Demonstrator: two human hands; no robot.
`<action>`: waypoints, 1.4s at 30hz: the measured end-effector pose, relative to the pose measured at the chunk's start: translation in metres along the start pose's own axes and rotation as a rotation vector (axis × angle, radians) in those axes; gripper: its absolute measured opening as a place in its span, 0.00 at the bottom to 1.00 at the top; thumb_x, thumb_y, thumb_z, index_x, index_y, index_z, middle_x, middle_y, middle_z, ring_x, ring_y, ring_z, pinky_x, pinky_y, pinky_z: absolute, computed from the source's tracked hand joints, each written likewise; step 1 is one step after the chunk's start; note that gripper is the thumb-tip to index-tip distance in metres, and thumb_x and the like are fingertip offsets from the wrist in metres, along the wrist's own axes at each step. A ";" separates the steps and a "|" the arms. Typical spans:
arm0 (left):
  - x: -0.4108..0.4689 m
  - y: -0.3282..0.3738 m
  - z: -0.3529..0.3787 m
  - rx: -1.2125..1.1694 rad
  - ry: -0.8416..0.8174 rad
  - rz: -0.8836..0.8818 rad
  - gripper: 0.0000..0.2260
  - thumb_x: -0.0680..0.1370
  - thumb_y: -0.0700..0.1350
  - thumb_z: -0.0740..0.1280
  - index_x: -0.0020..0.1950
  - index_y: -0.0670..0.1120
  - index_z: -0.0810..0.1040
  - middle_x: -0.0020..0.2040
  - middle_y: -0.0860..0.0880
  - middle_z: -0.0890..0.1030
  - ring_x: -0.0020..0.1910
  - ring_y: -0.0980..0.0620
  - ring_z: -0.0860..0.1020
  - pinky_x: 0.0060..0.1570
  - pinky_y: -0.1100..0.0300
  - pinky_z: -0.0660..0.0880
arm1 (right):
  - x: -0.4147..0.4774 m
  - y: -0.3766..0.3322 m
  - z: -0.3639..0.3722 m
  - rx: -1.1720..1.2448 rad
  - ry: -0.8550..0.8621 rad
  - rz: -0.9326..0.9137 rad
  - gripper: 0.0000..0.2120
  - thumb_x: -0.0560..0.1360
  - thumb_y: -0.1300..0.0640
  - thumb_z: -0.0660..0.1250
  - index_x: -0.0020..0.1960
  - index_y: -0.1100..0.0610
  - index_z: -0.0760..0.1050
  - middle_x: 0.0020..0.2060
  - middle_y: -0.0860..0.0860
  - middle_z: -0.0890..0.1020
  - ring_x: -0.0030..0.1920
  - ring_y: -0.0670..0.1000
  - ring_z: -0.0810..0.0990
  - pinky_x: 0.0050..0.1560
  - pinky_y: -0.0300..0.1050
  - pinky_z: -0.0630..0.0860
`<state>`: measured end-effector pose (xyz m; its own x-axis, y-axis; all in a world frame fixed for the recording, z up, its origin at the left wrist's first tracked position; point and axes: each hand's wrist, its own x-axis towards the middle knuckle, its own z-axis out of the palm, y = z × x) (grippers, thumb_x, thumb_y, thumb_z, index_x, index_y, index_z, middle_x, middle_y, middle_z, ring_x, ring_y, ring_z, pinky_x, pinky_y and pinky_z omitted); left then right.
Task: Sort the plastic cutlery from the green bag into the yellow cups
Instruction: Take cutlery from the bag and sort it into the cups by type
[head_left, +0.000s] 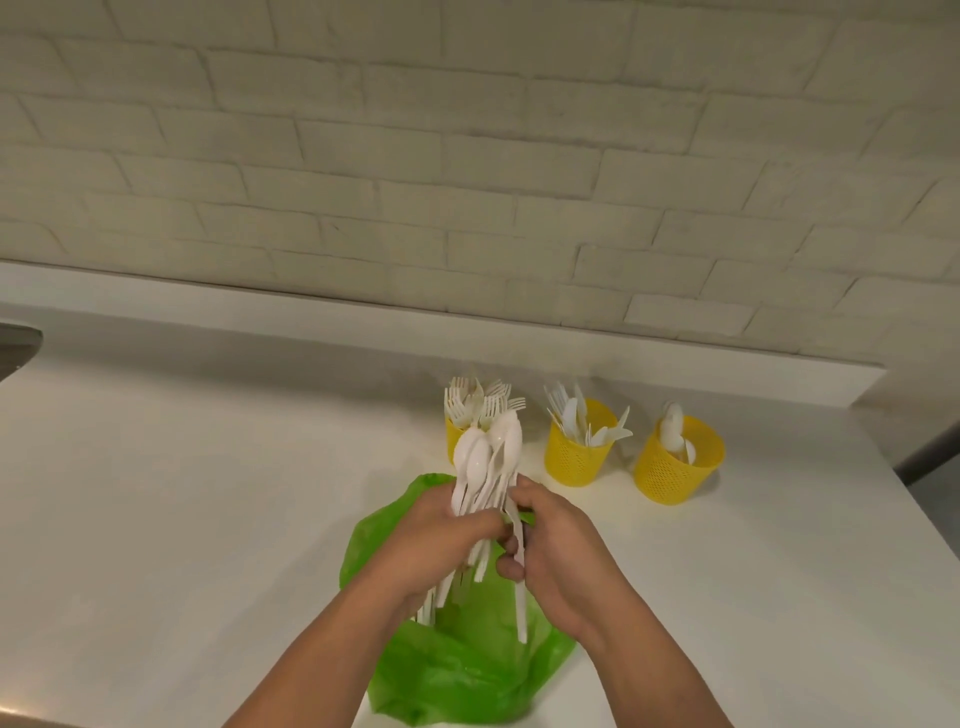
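Note:
My left hand (441, 535) grips a bundle of white plastic spoons (485, 457), bowls pointing up and away, above the green bag (467, 670) that lies crumpled on the white counter. My right hand (556, 545) pinches a single white piece (519, 597) at the bundle's right side, its handle hanging down over the bag. Behind stand three yellow perforated cups: the left cup (453, 439) holds forks and is partly hidden by the spoons, the middle cup (576, 452) holds mixed white pieces, the right cup (678, 462) holds spoons.
The white counter (208, 493) runs to a raised ledge below a pale brick wall (467, 156). The counter's right edge (883, 467) drops off just past the right cup. A grey metal object (15, 343) shows at the far left edge.

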<state>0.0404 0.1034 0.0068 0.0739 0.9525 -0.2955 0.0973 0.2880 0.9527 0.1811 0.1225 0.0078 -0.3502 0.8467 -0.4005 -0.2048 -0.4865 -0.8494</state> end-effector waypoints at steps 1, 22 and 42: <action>0.001 -0.003 0.000 -0.024 0.017 -0.022 0.09 0.71 0.39 0.67 0.45 0.46 0.86 0.43 0.42 0.86 0.43 0.41 0.83 0.43 0.51 0.75 | 0.001 0.000 0.000 0.036 0.017 0.007 0.14 0.81 0.59 0.58 0.56 0.60 0.82 0.41 0.57 0.74 0.33 0.48 0.66 0.32 0.45 0.57; 0.009 -0.014 0.014 -0.212 0.357 0.042 0.14 0.74 0.44 0.73 0.51 0.38 0.74 0.28 0.44 0.72 0.25 0.48 0.69 0.29 0.57 0.69 | 0.023 -0.077 -0.034 -0.147 0.092 -0.289 0.12 0.80 0.68 0.64 0.47 0.55 0.83 0.41 0.45 0.85 0.37 0.46 0.77 0.45 0.49 0.76; 0.020 -0.004 0.003 -0.608 0.350 0.076 0.21 0.68 0.39 0.73 0.61 0.41 0.77 0.45 0.43 0.76 0.32 0.49 0.72 0.23 0.61 0.63 | 0.158 -0.103 -0.005 -0.880 0.360 -0.964 0.06 0.73 0.67 0.68 0.46 0.59 0.80 0.45 0.52 0.75 0.37 0.41 0.77 0.44 0.32 0.73</action>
<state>0.0445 0.1215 -0.0028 -0.2750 0.9186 -0.2837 -0.4750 0.1268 0.8708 0.1520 0.3072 0.0305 -0.1161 0.8448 0.5223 0.4643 0.5110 -0.7234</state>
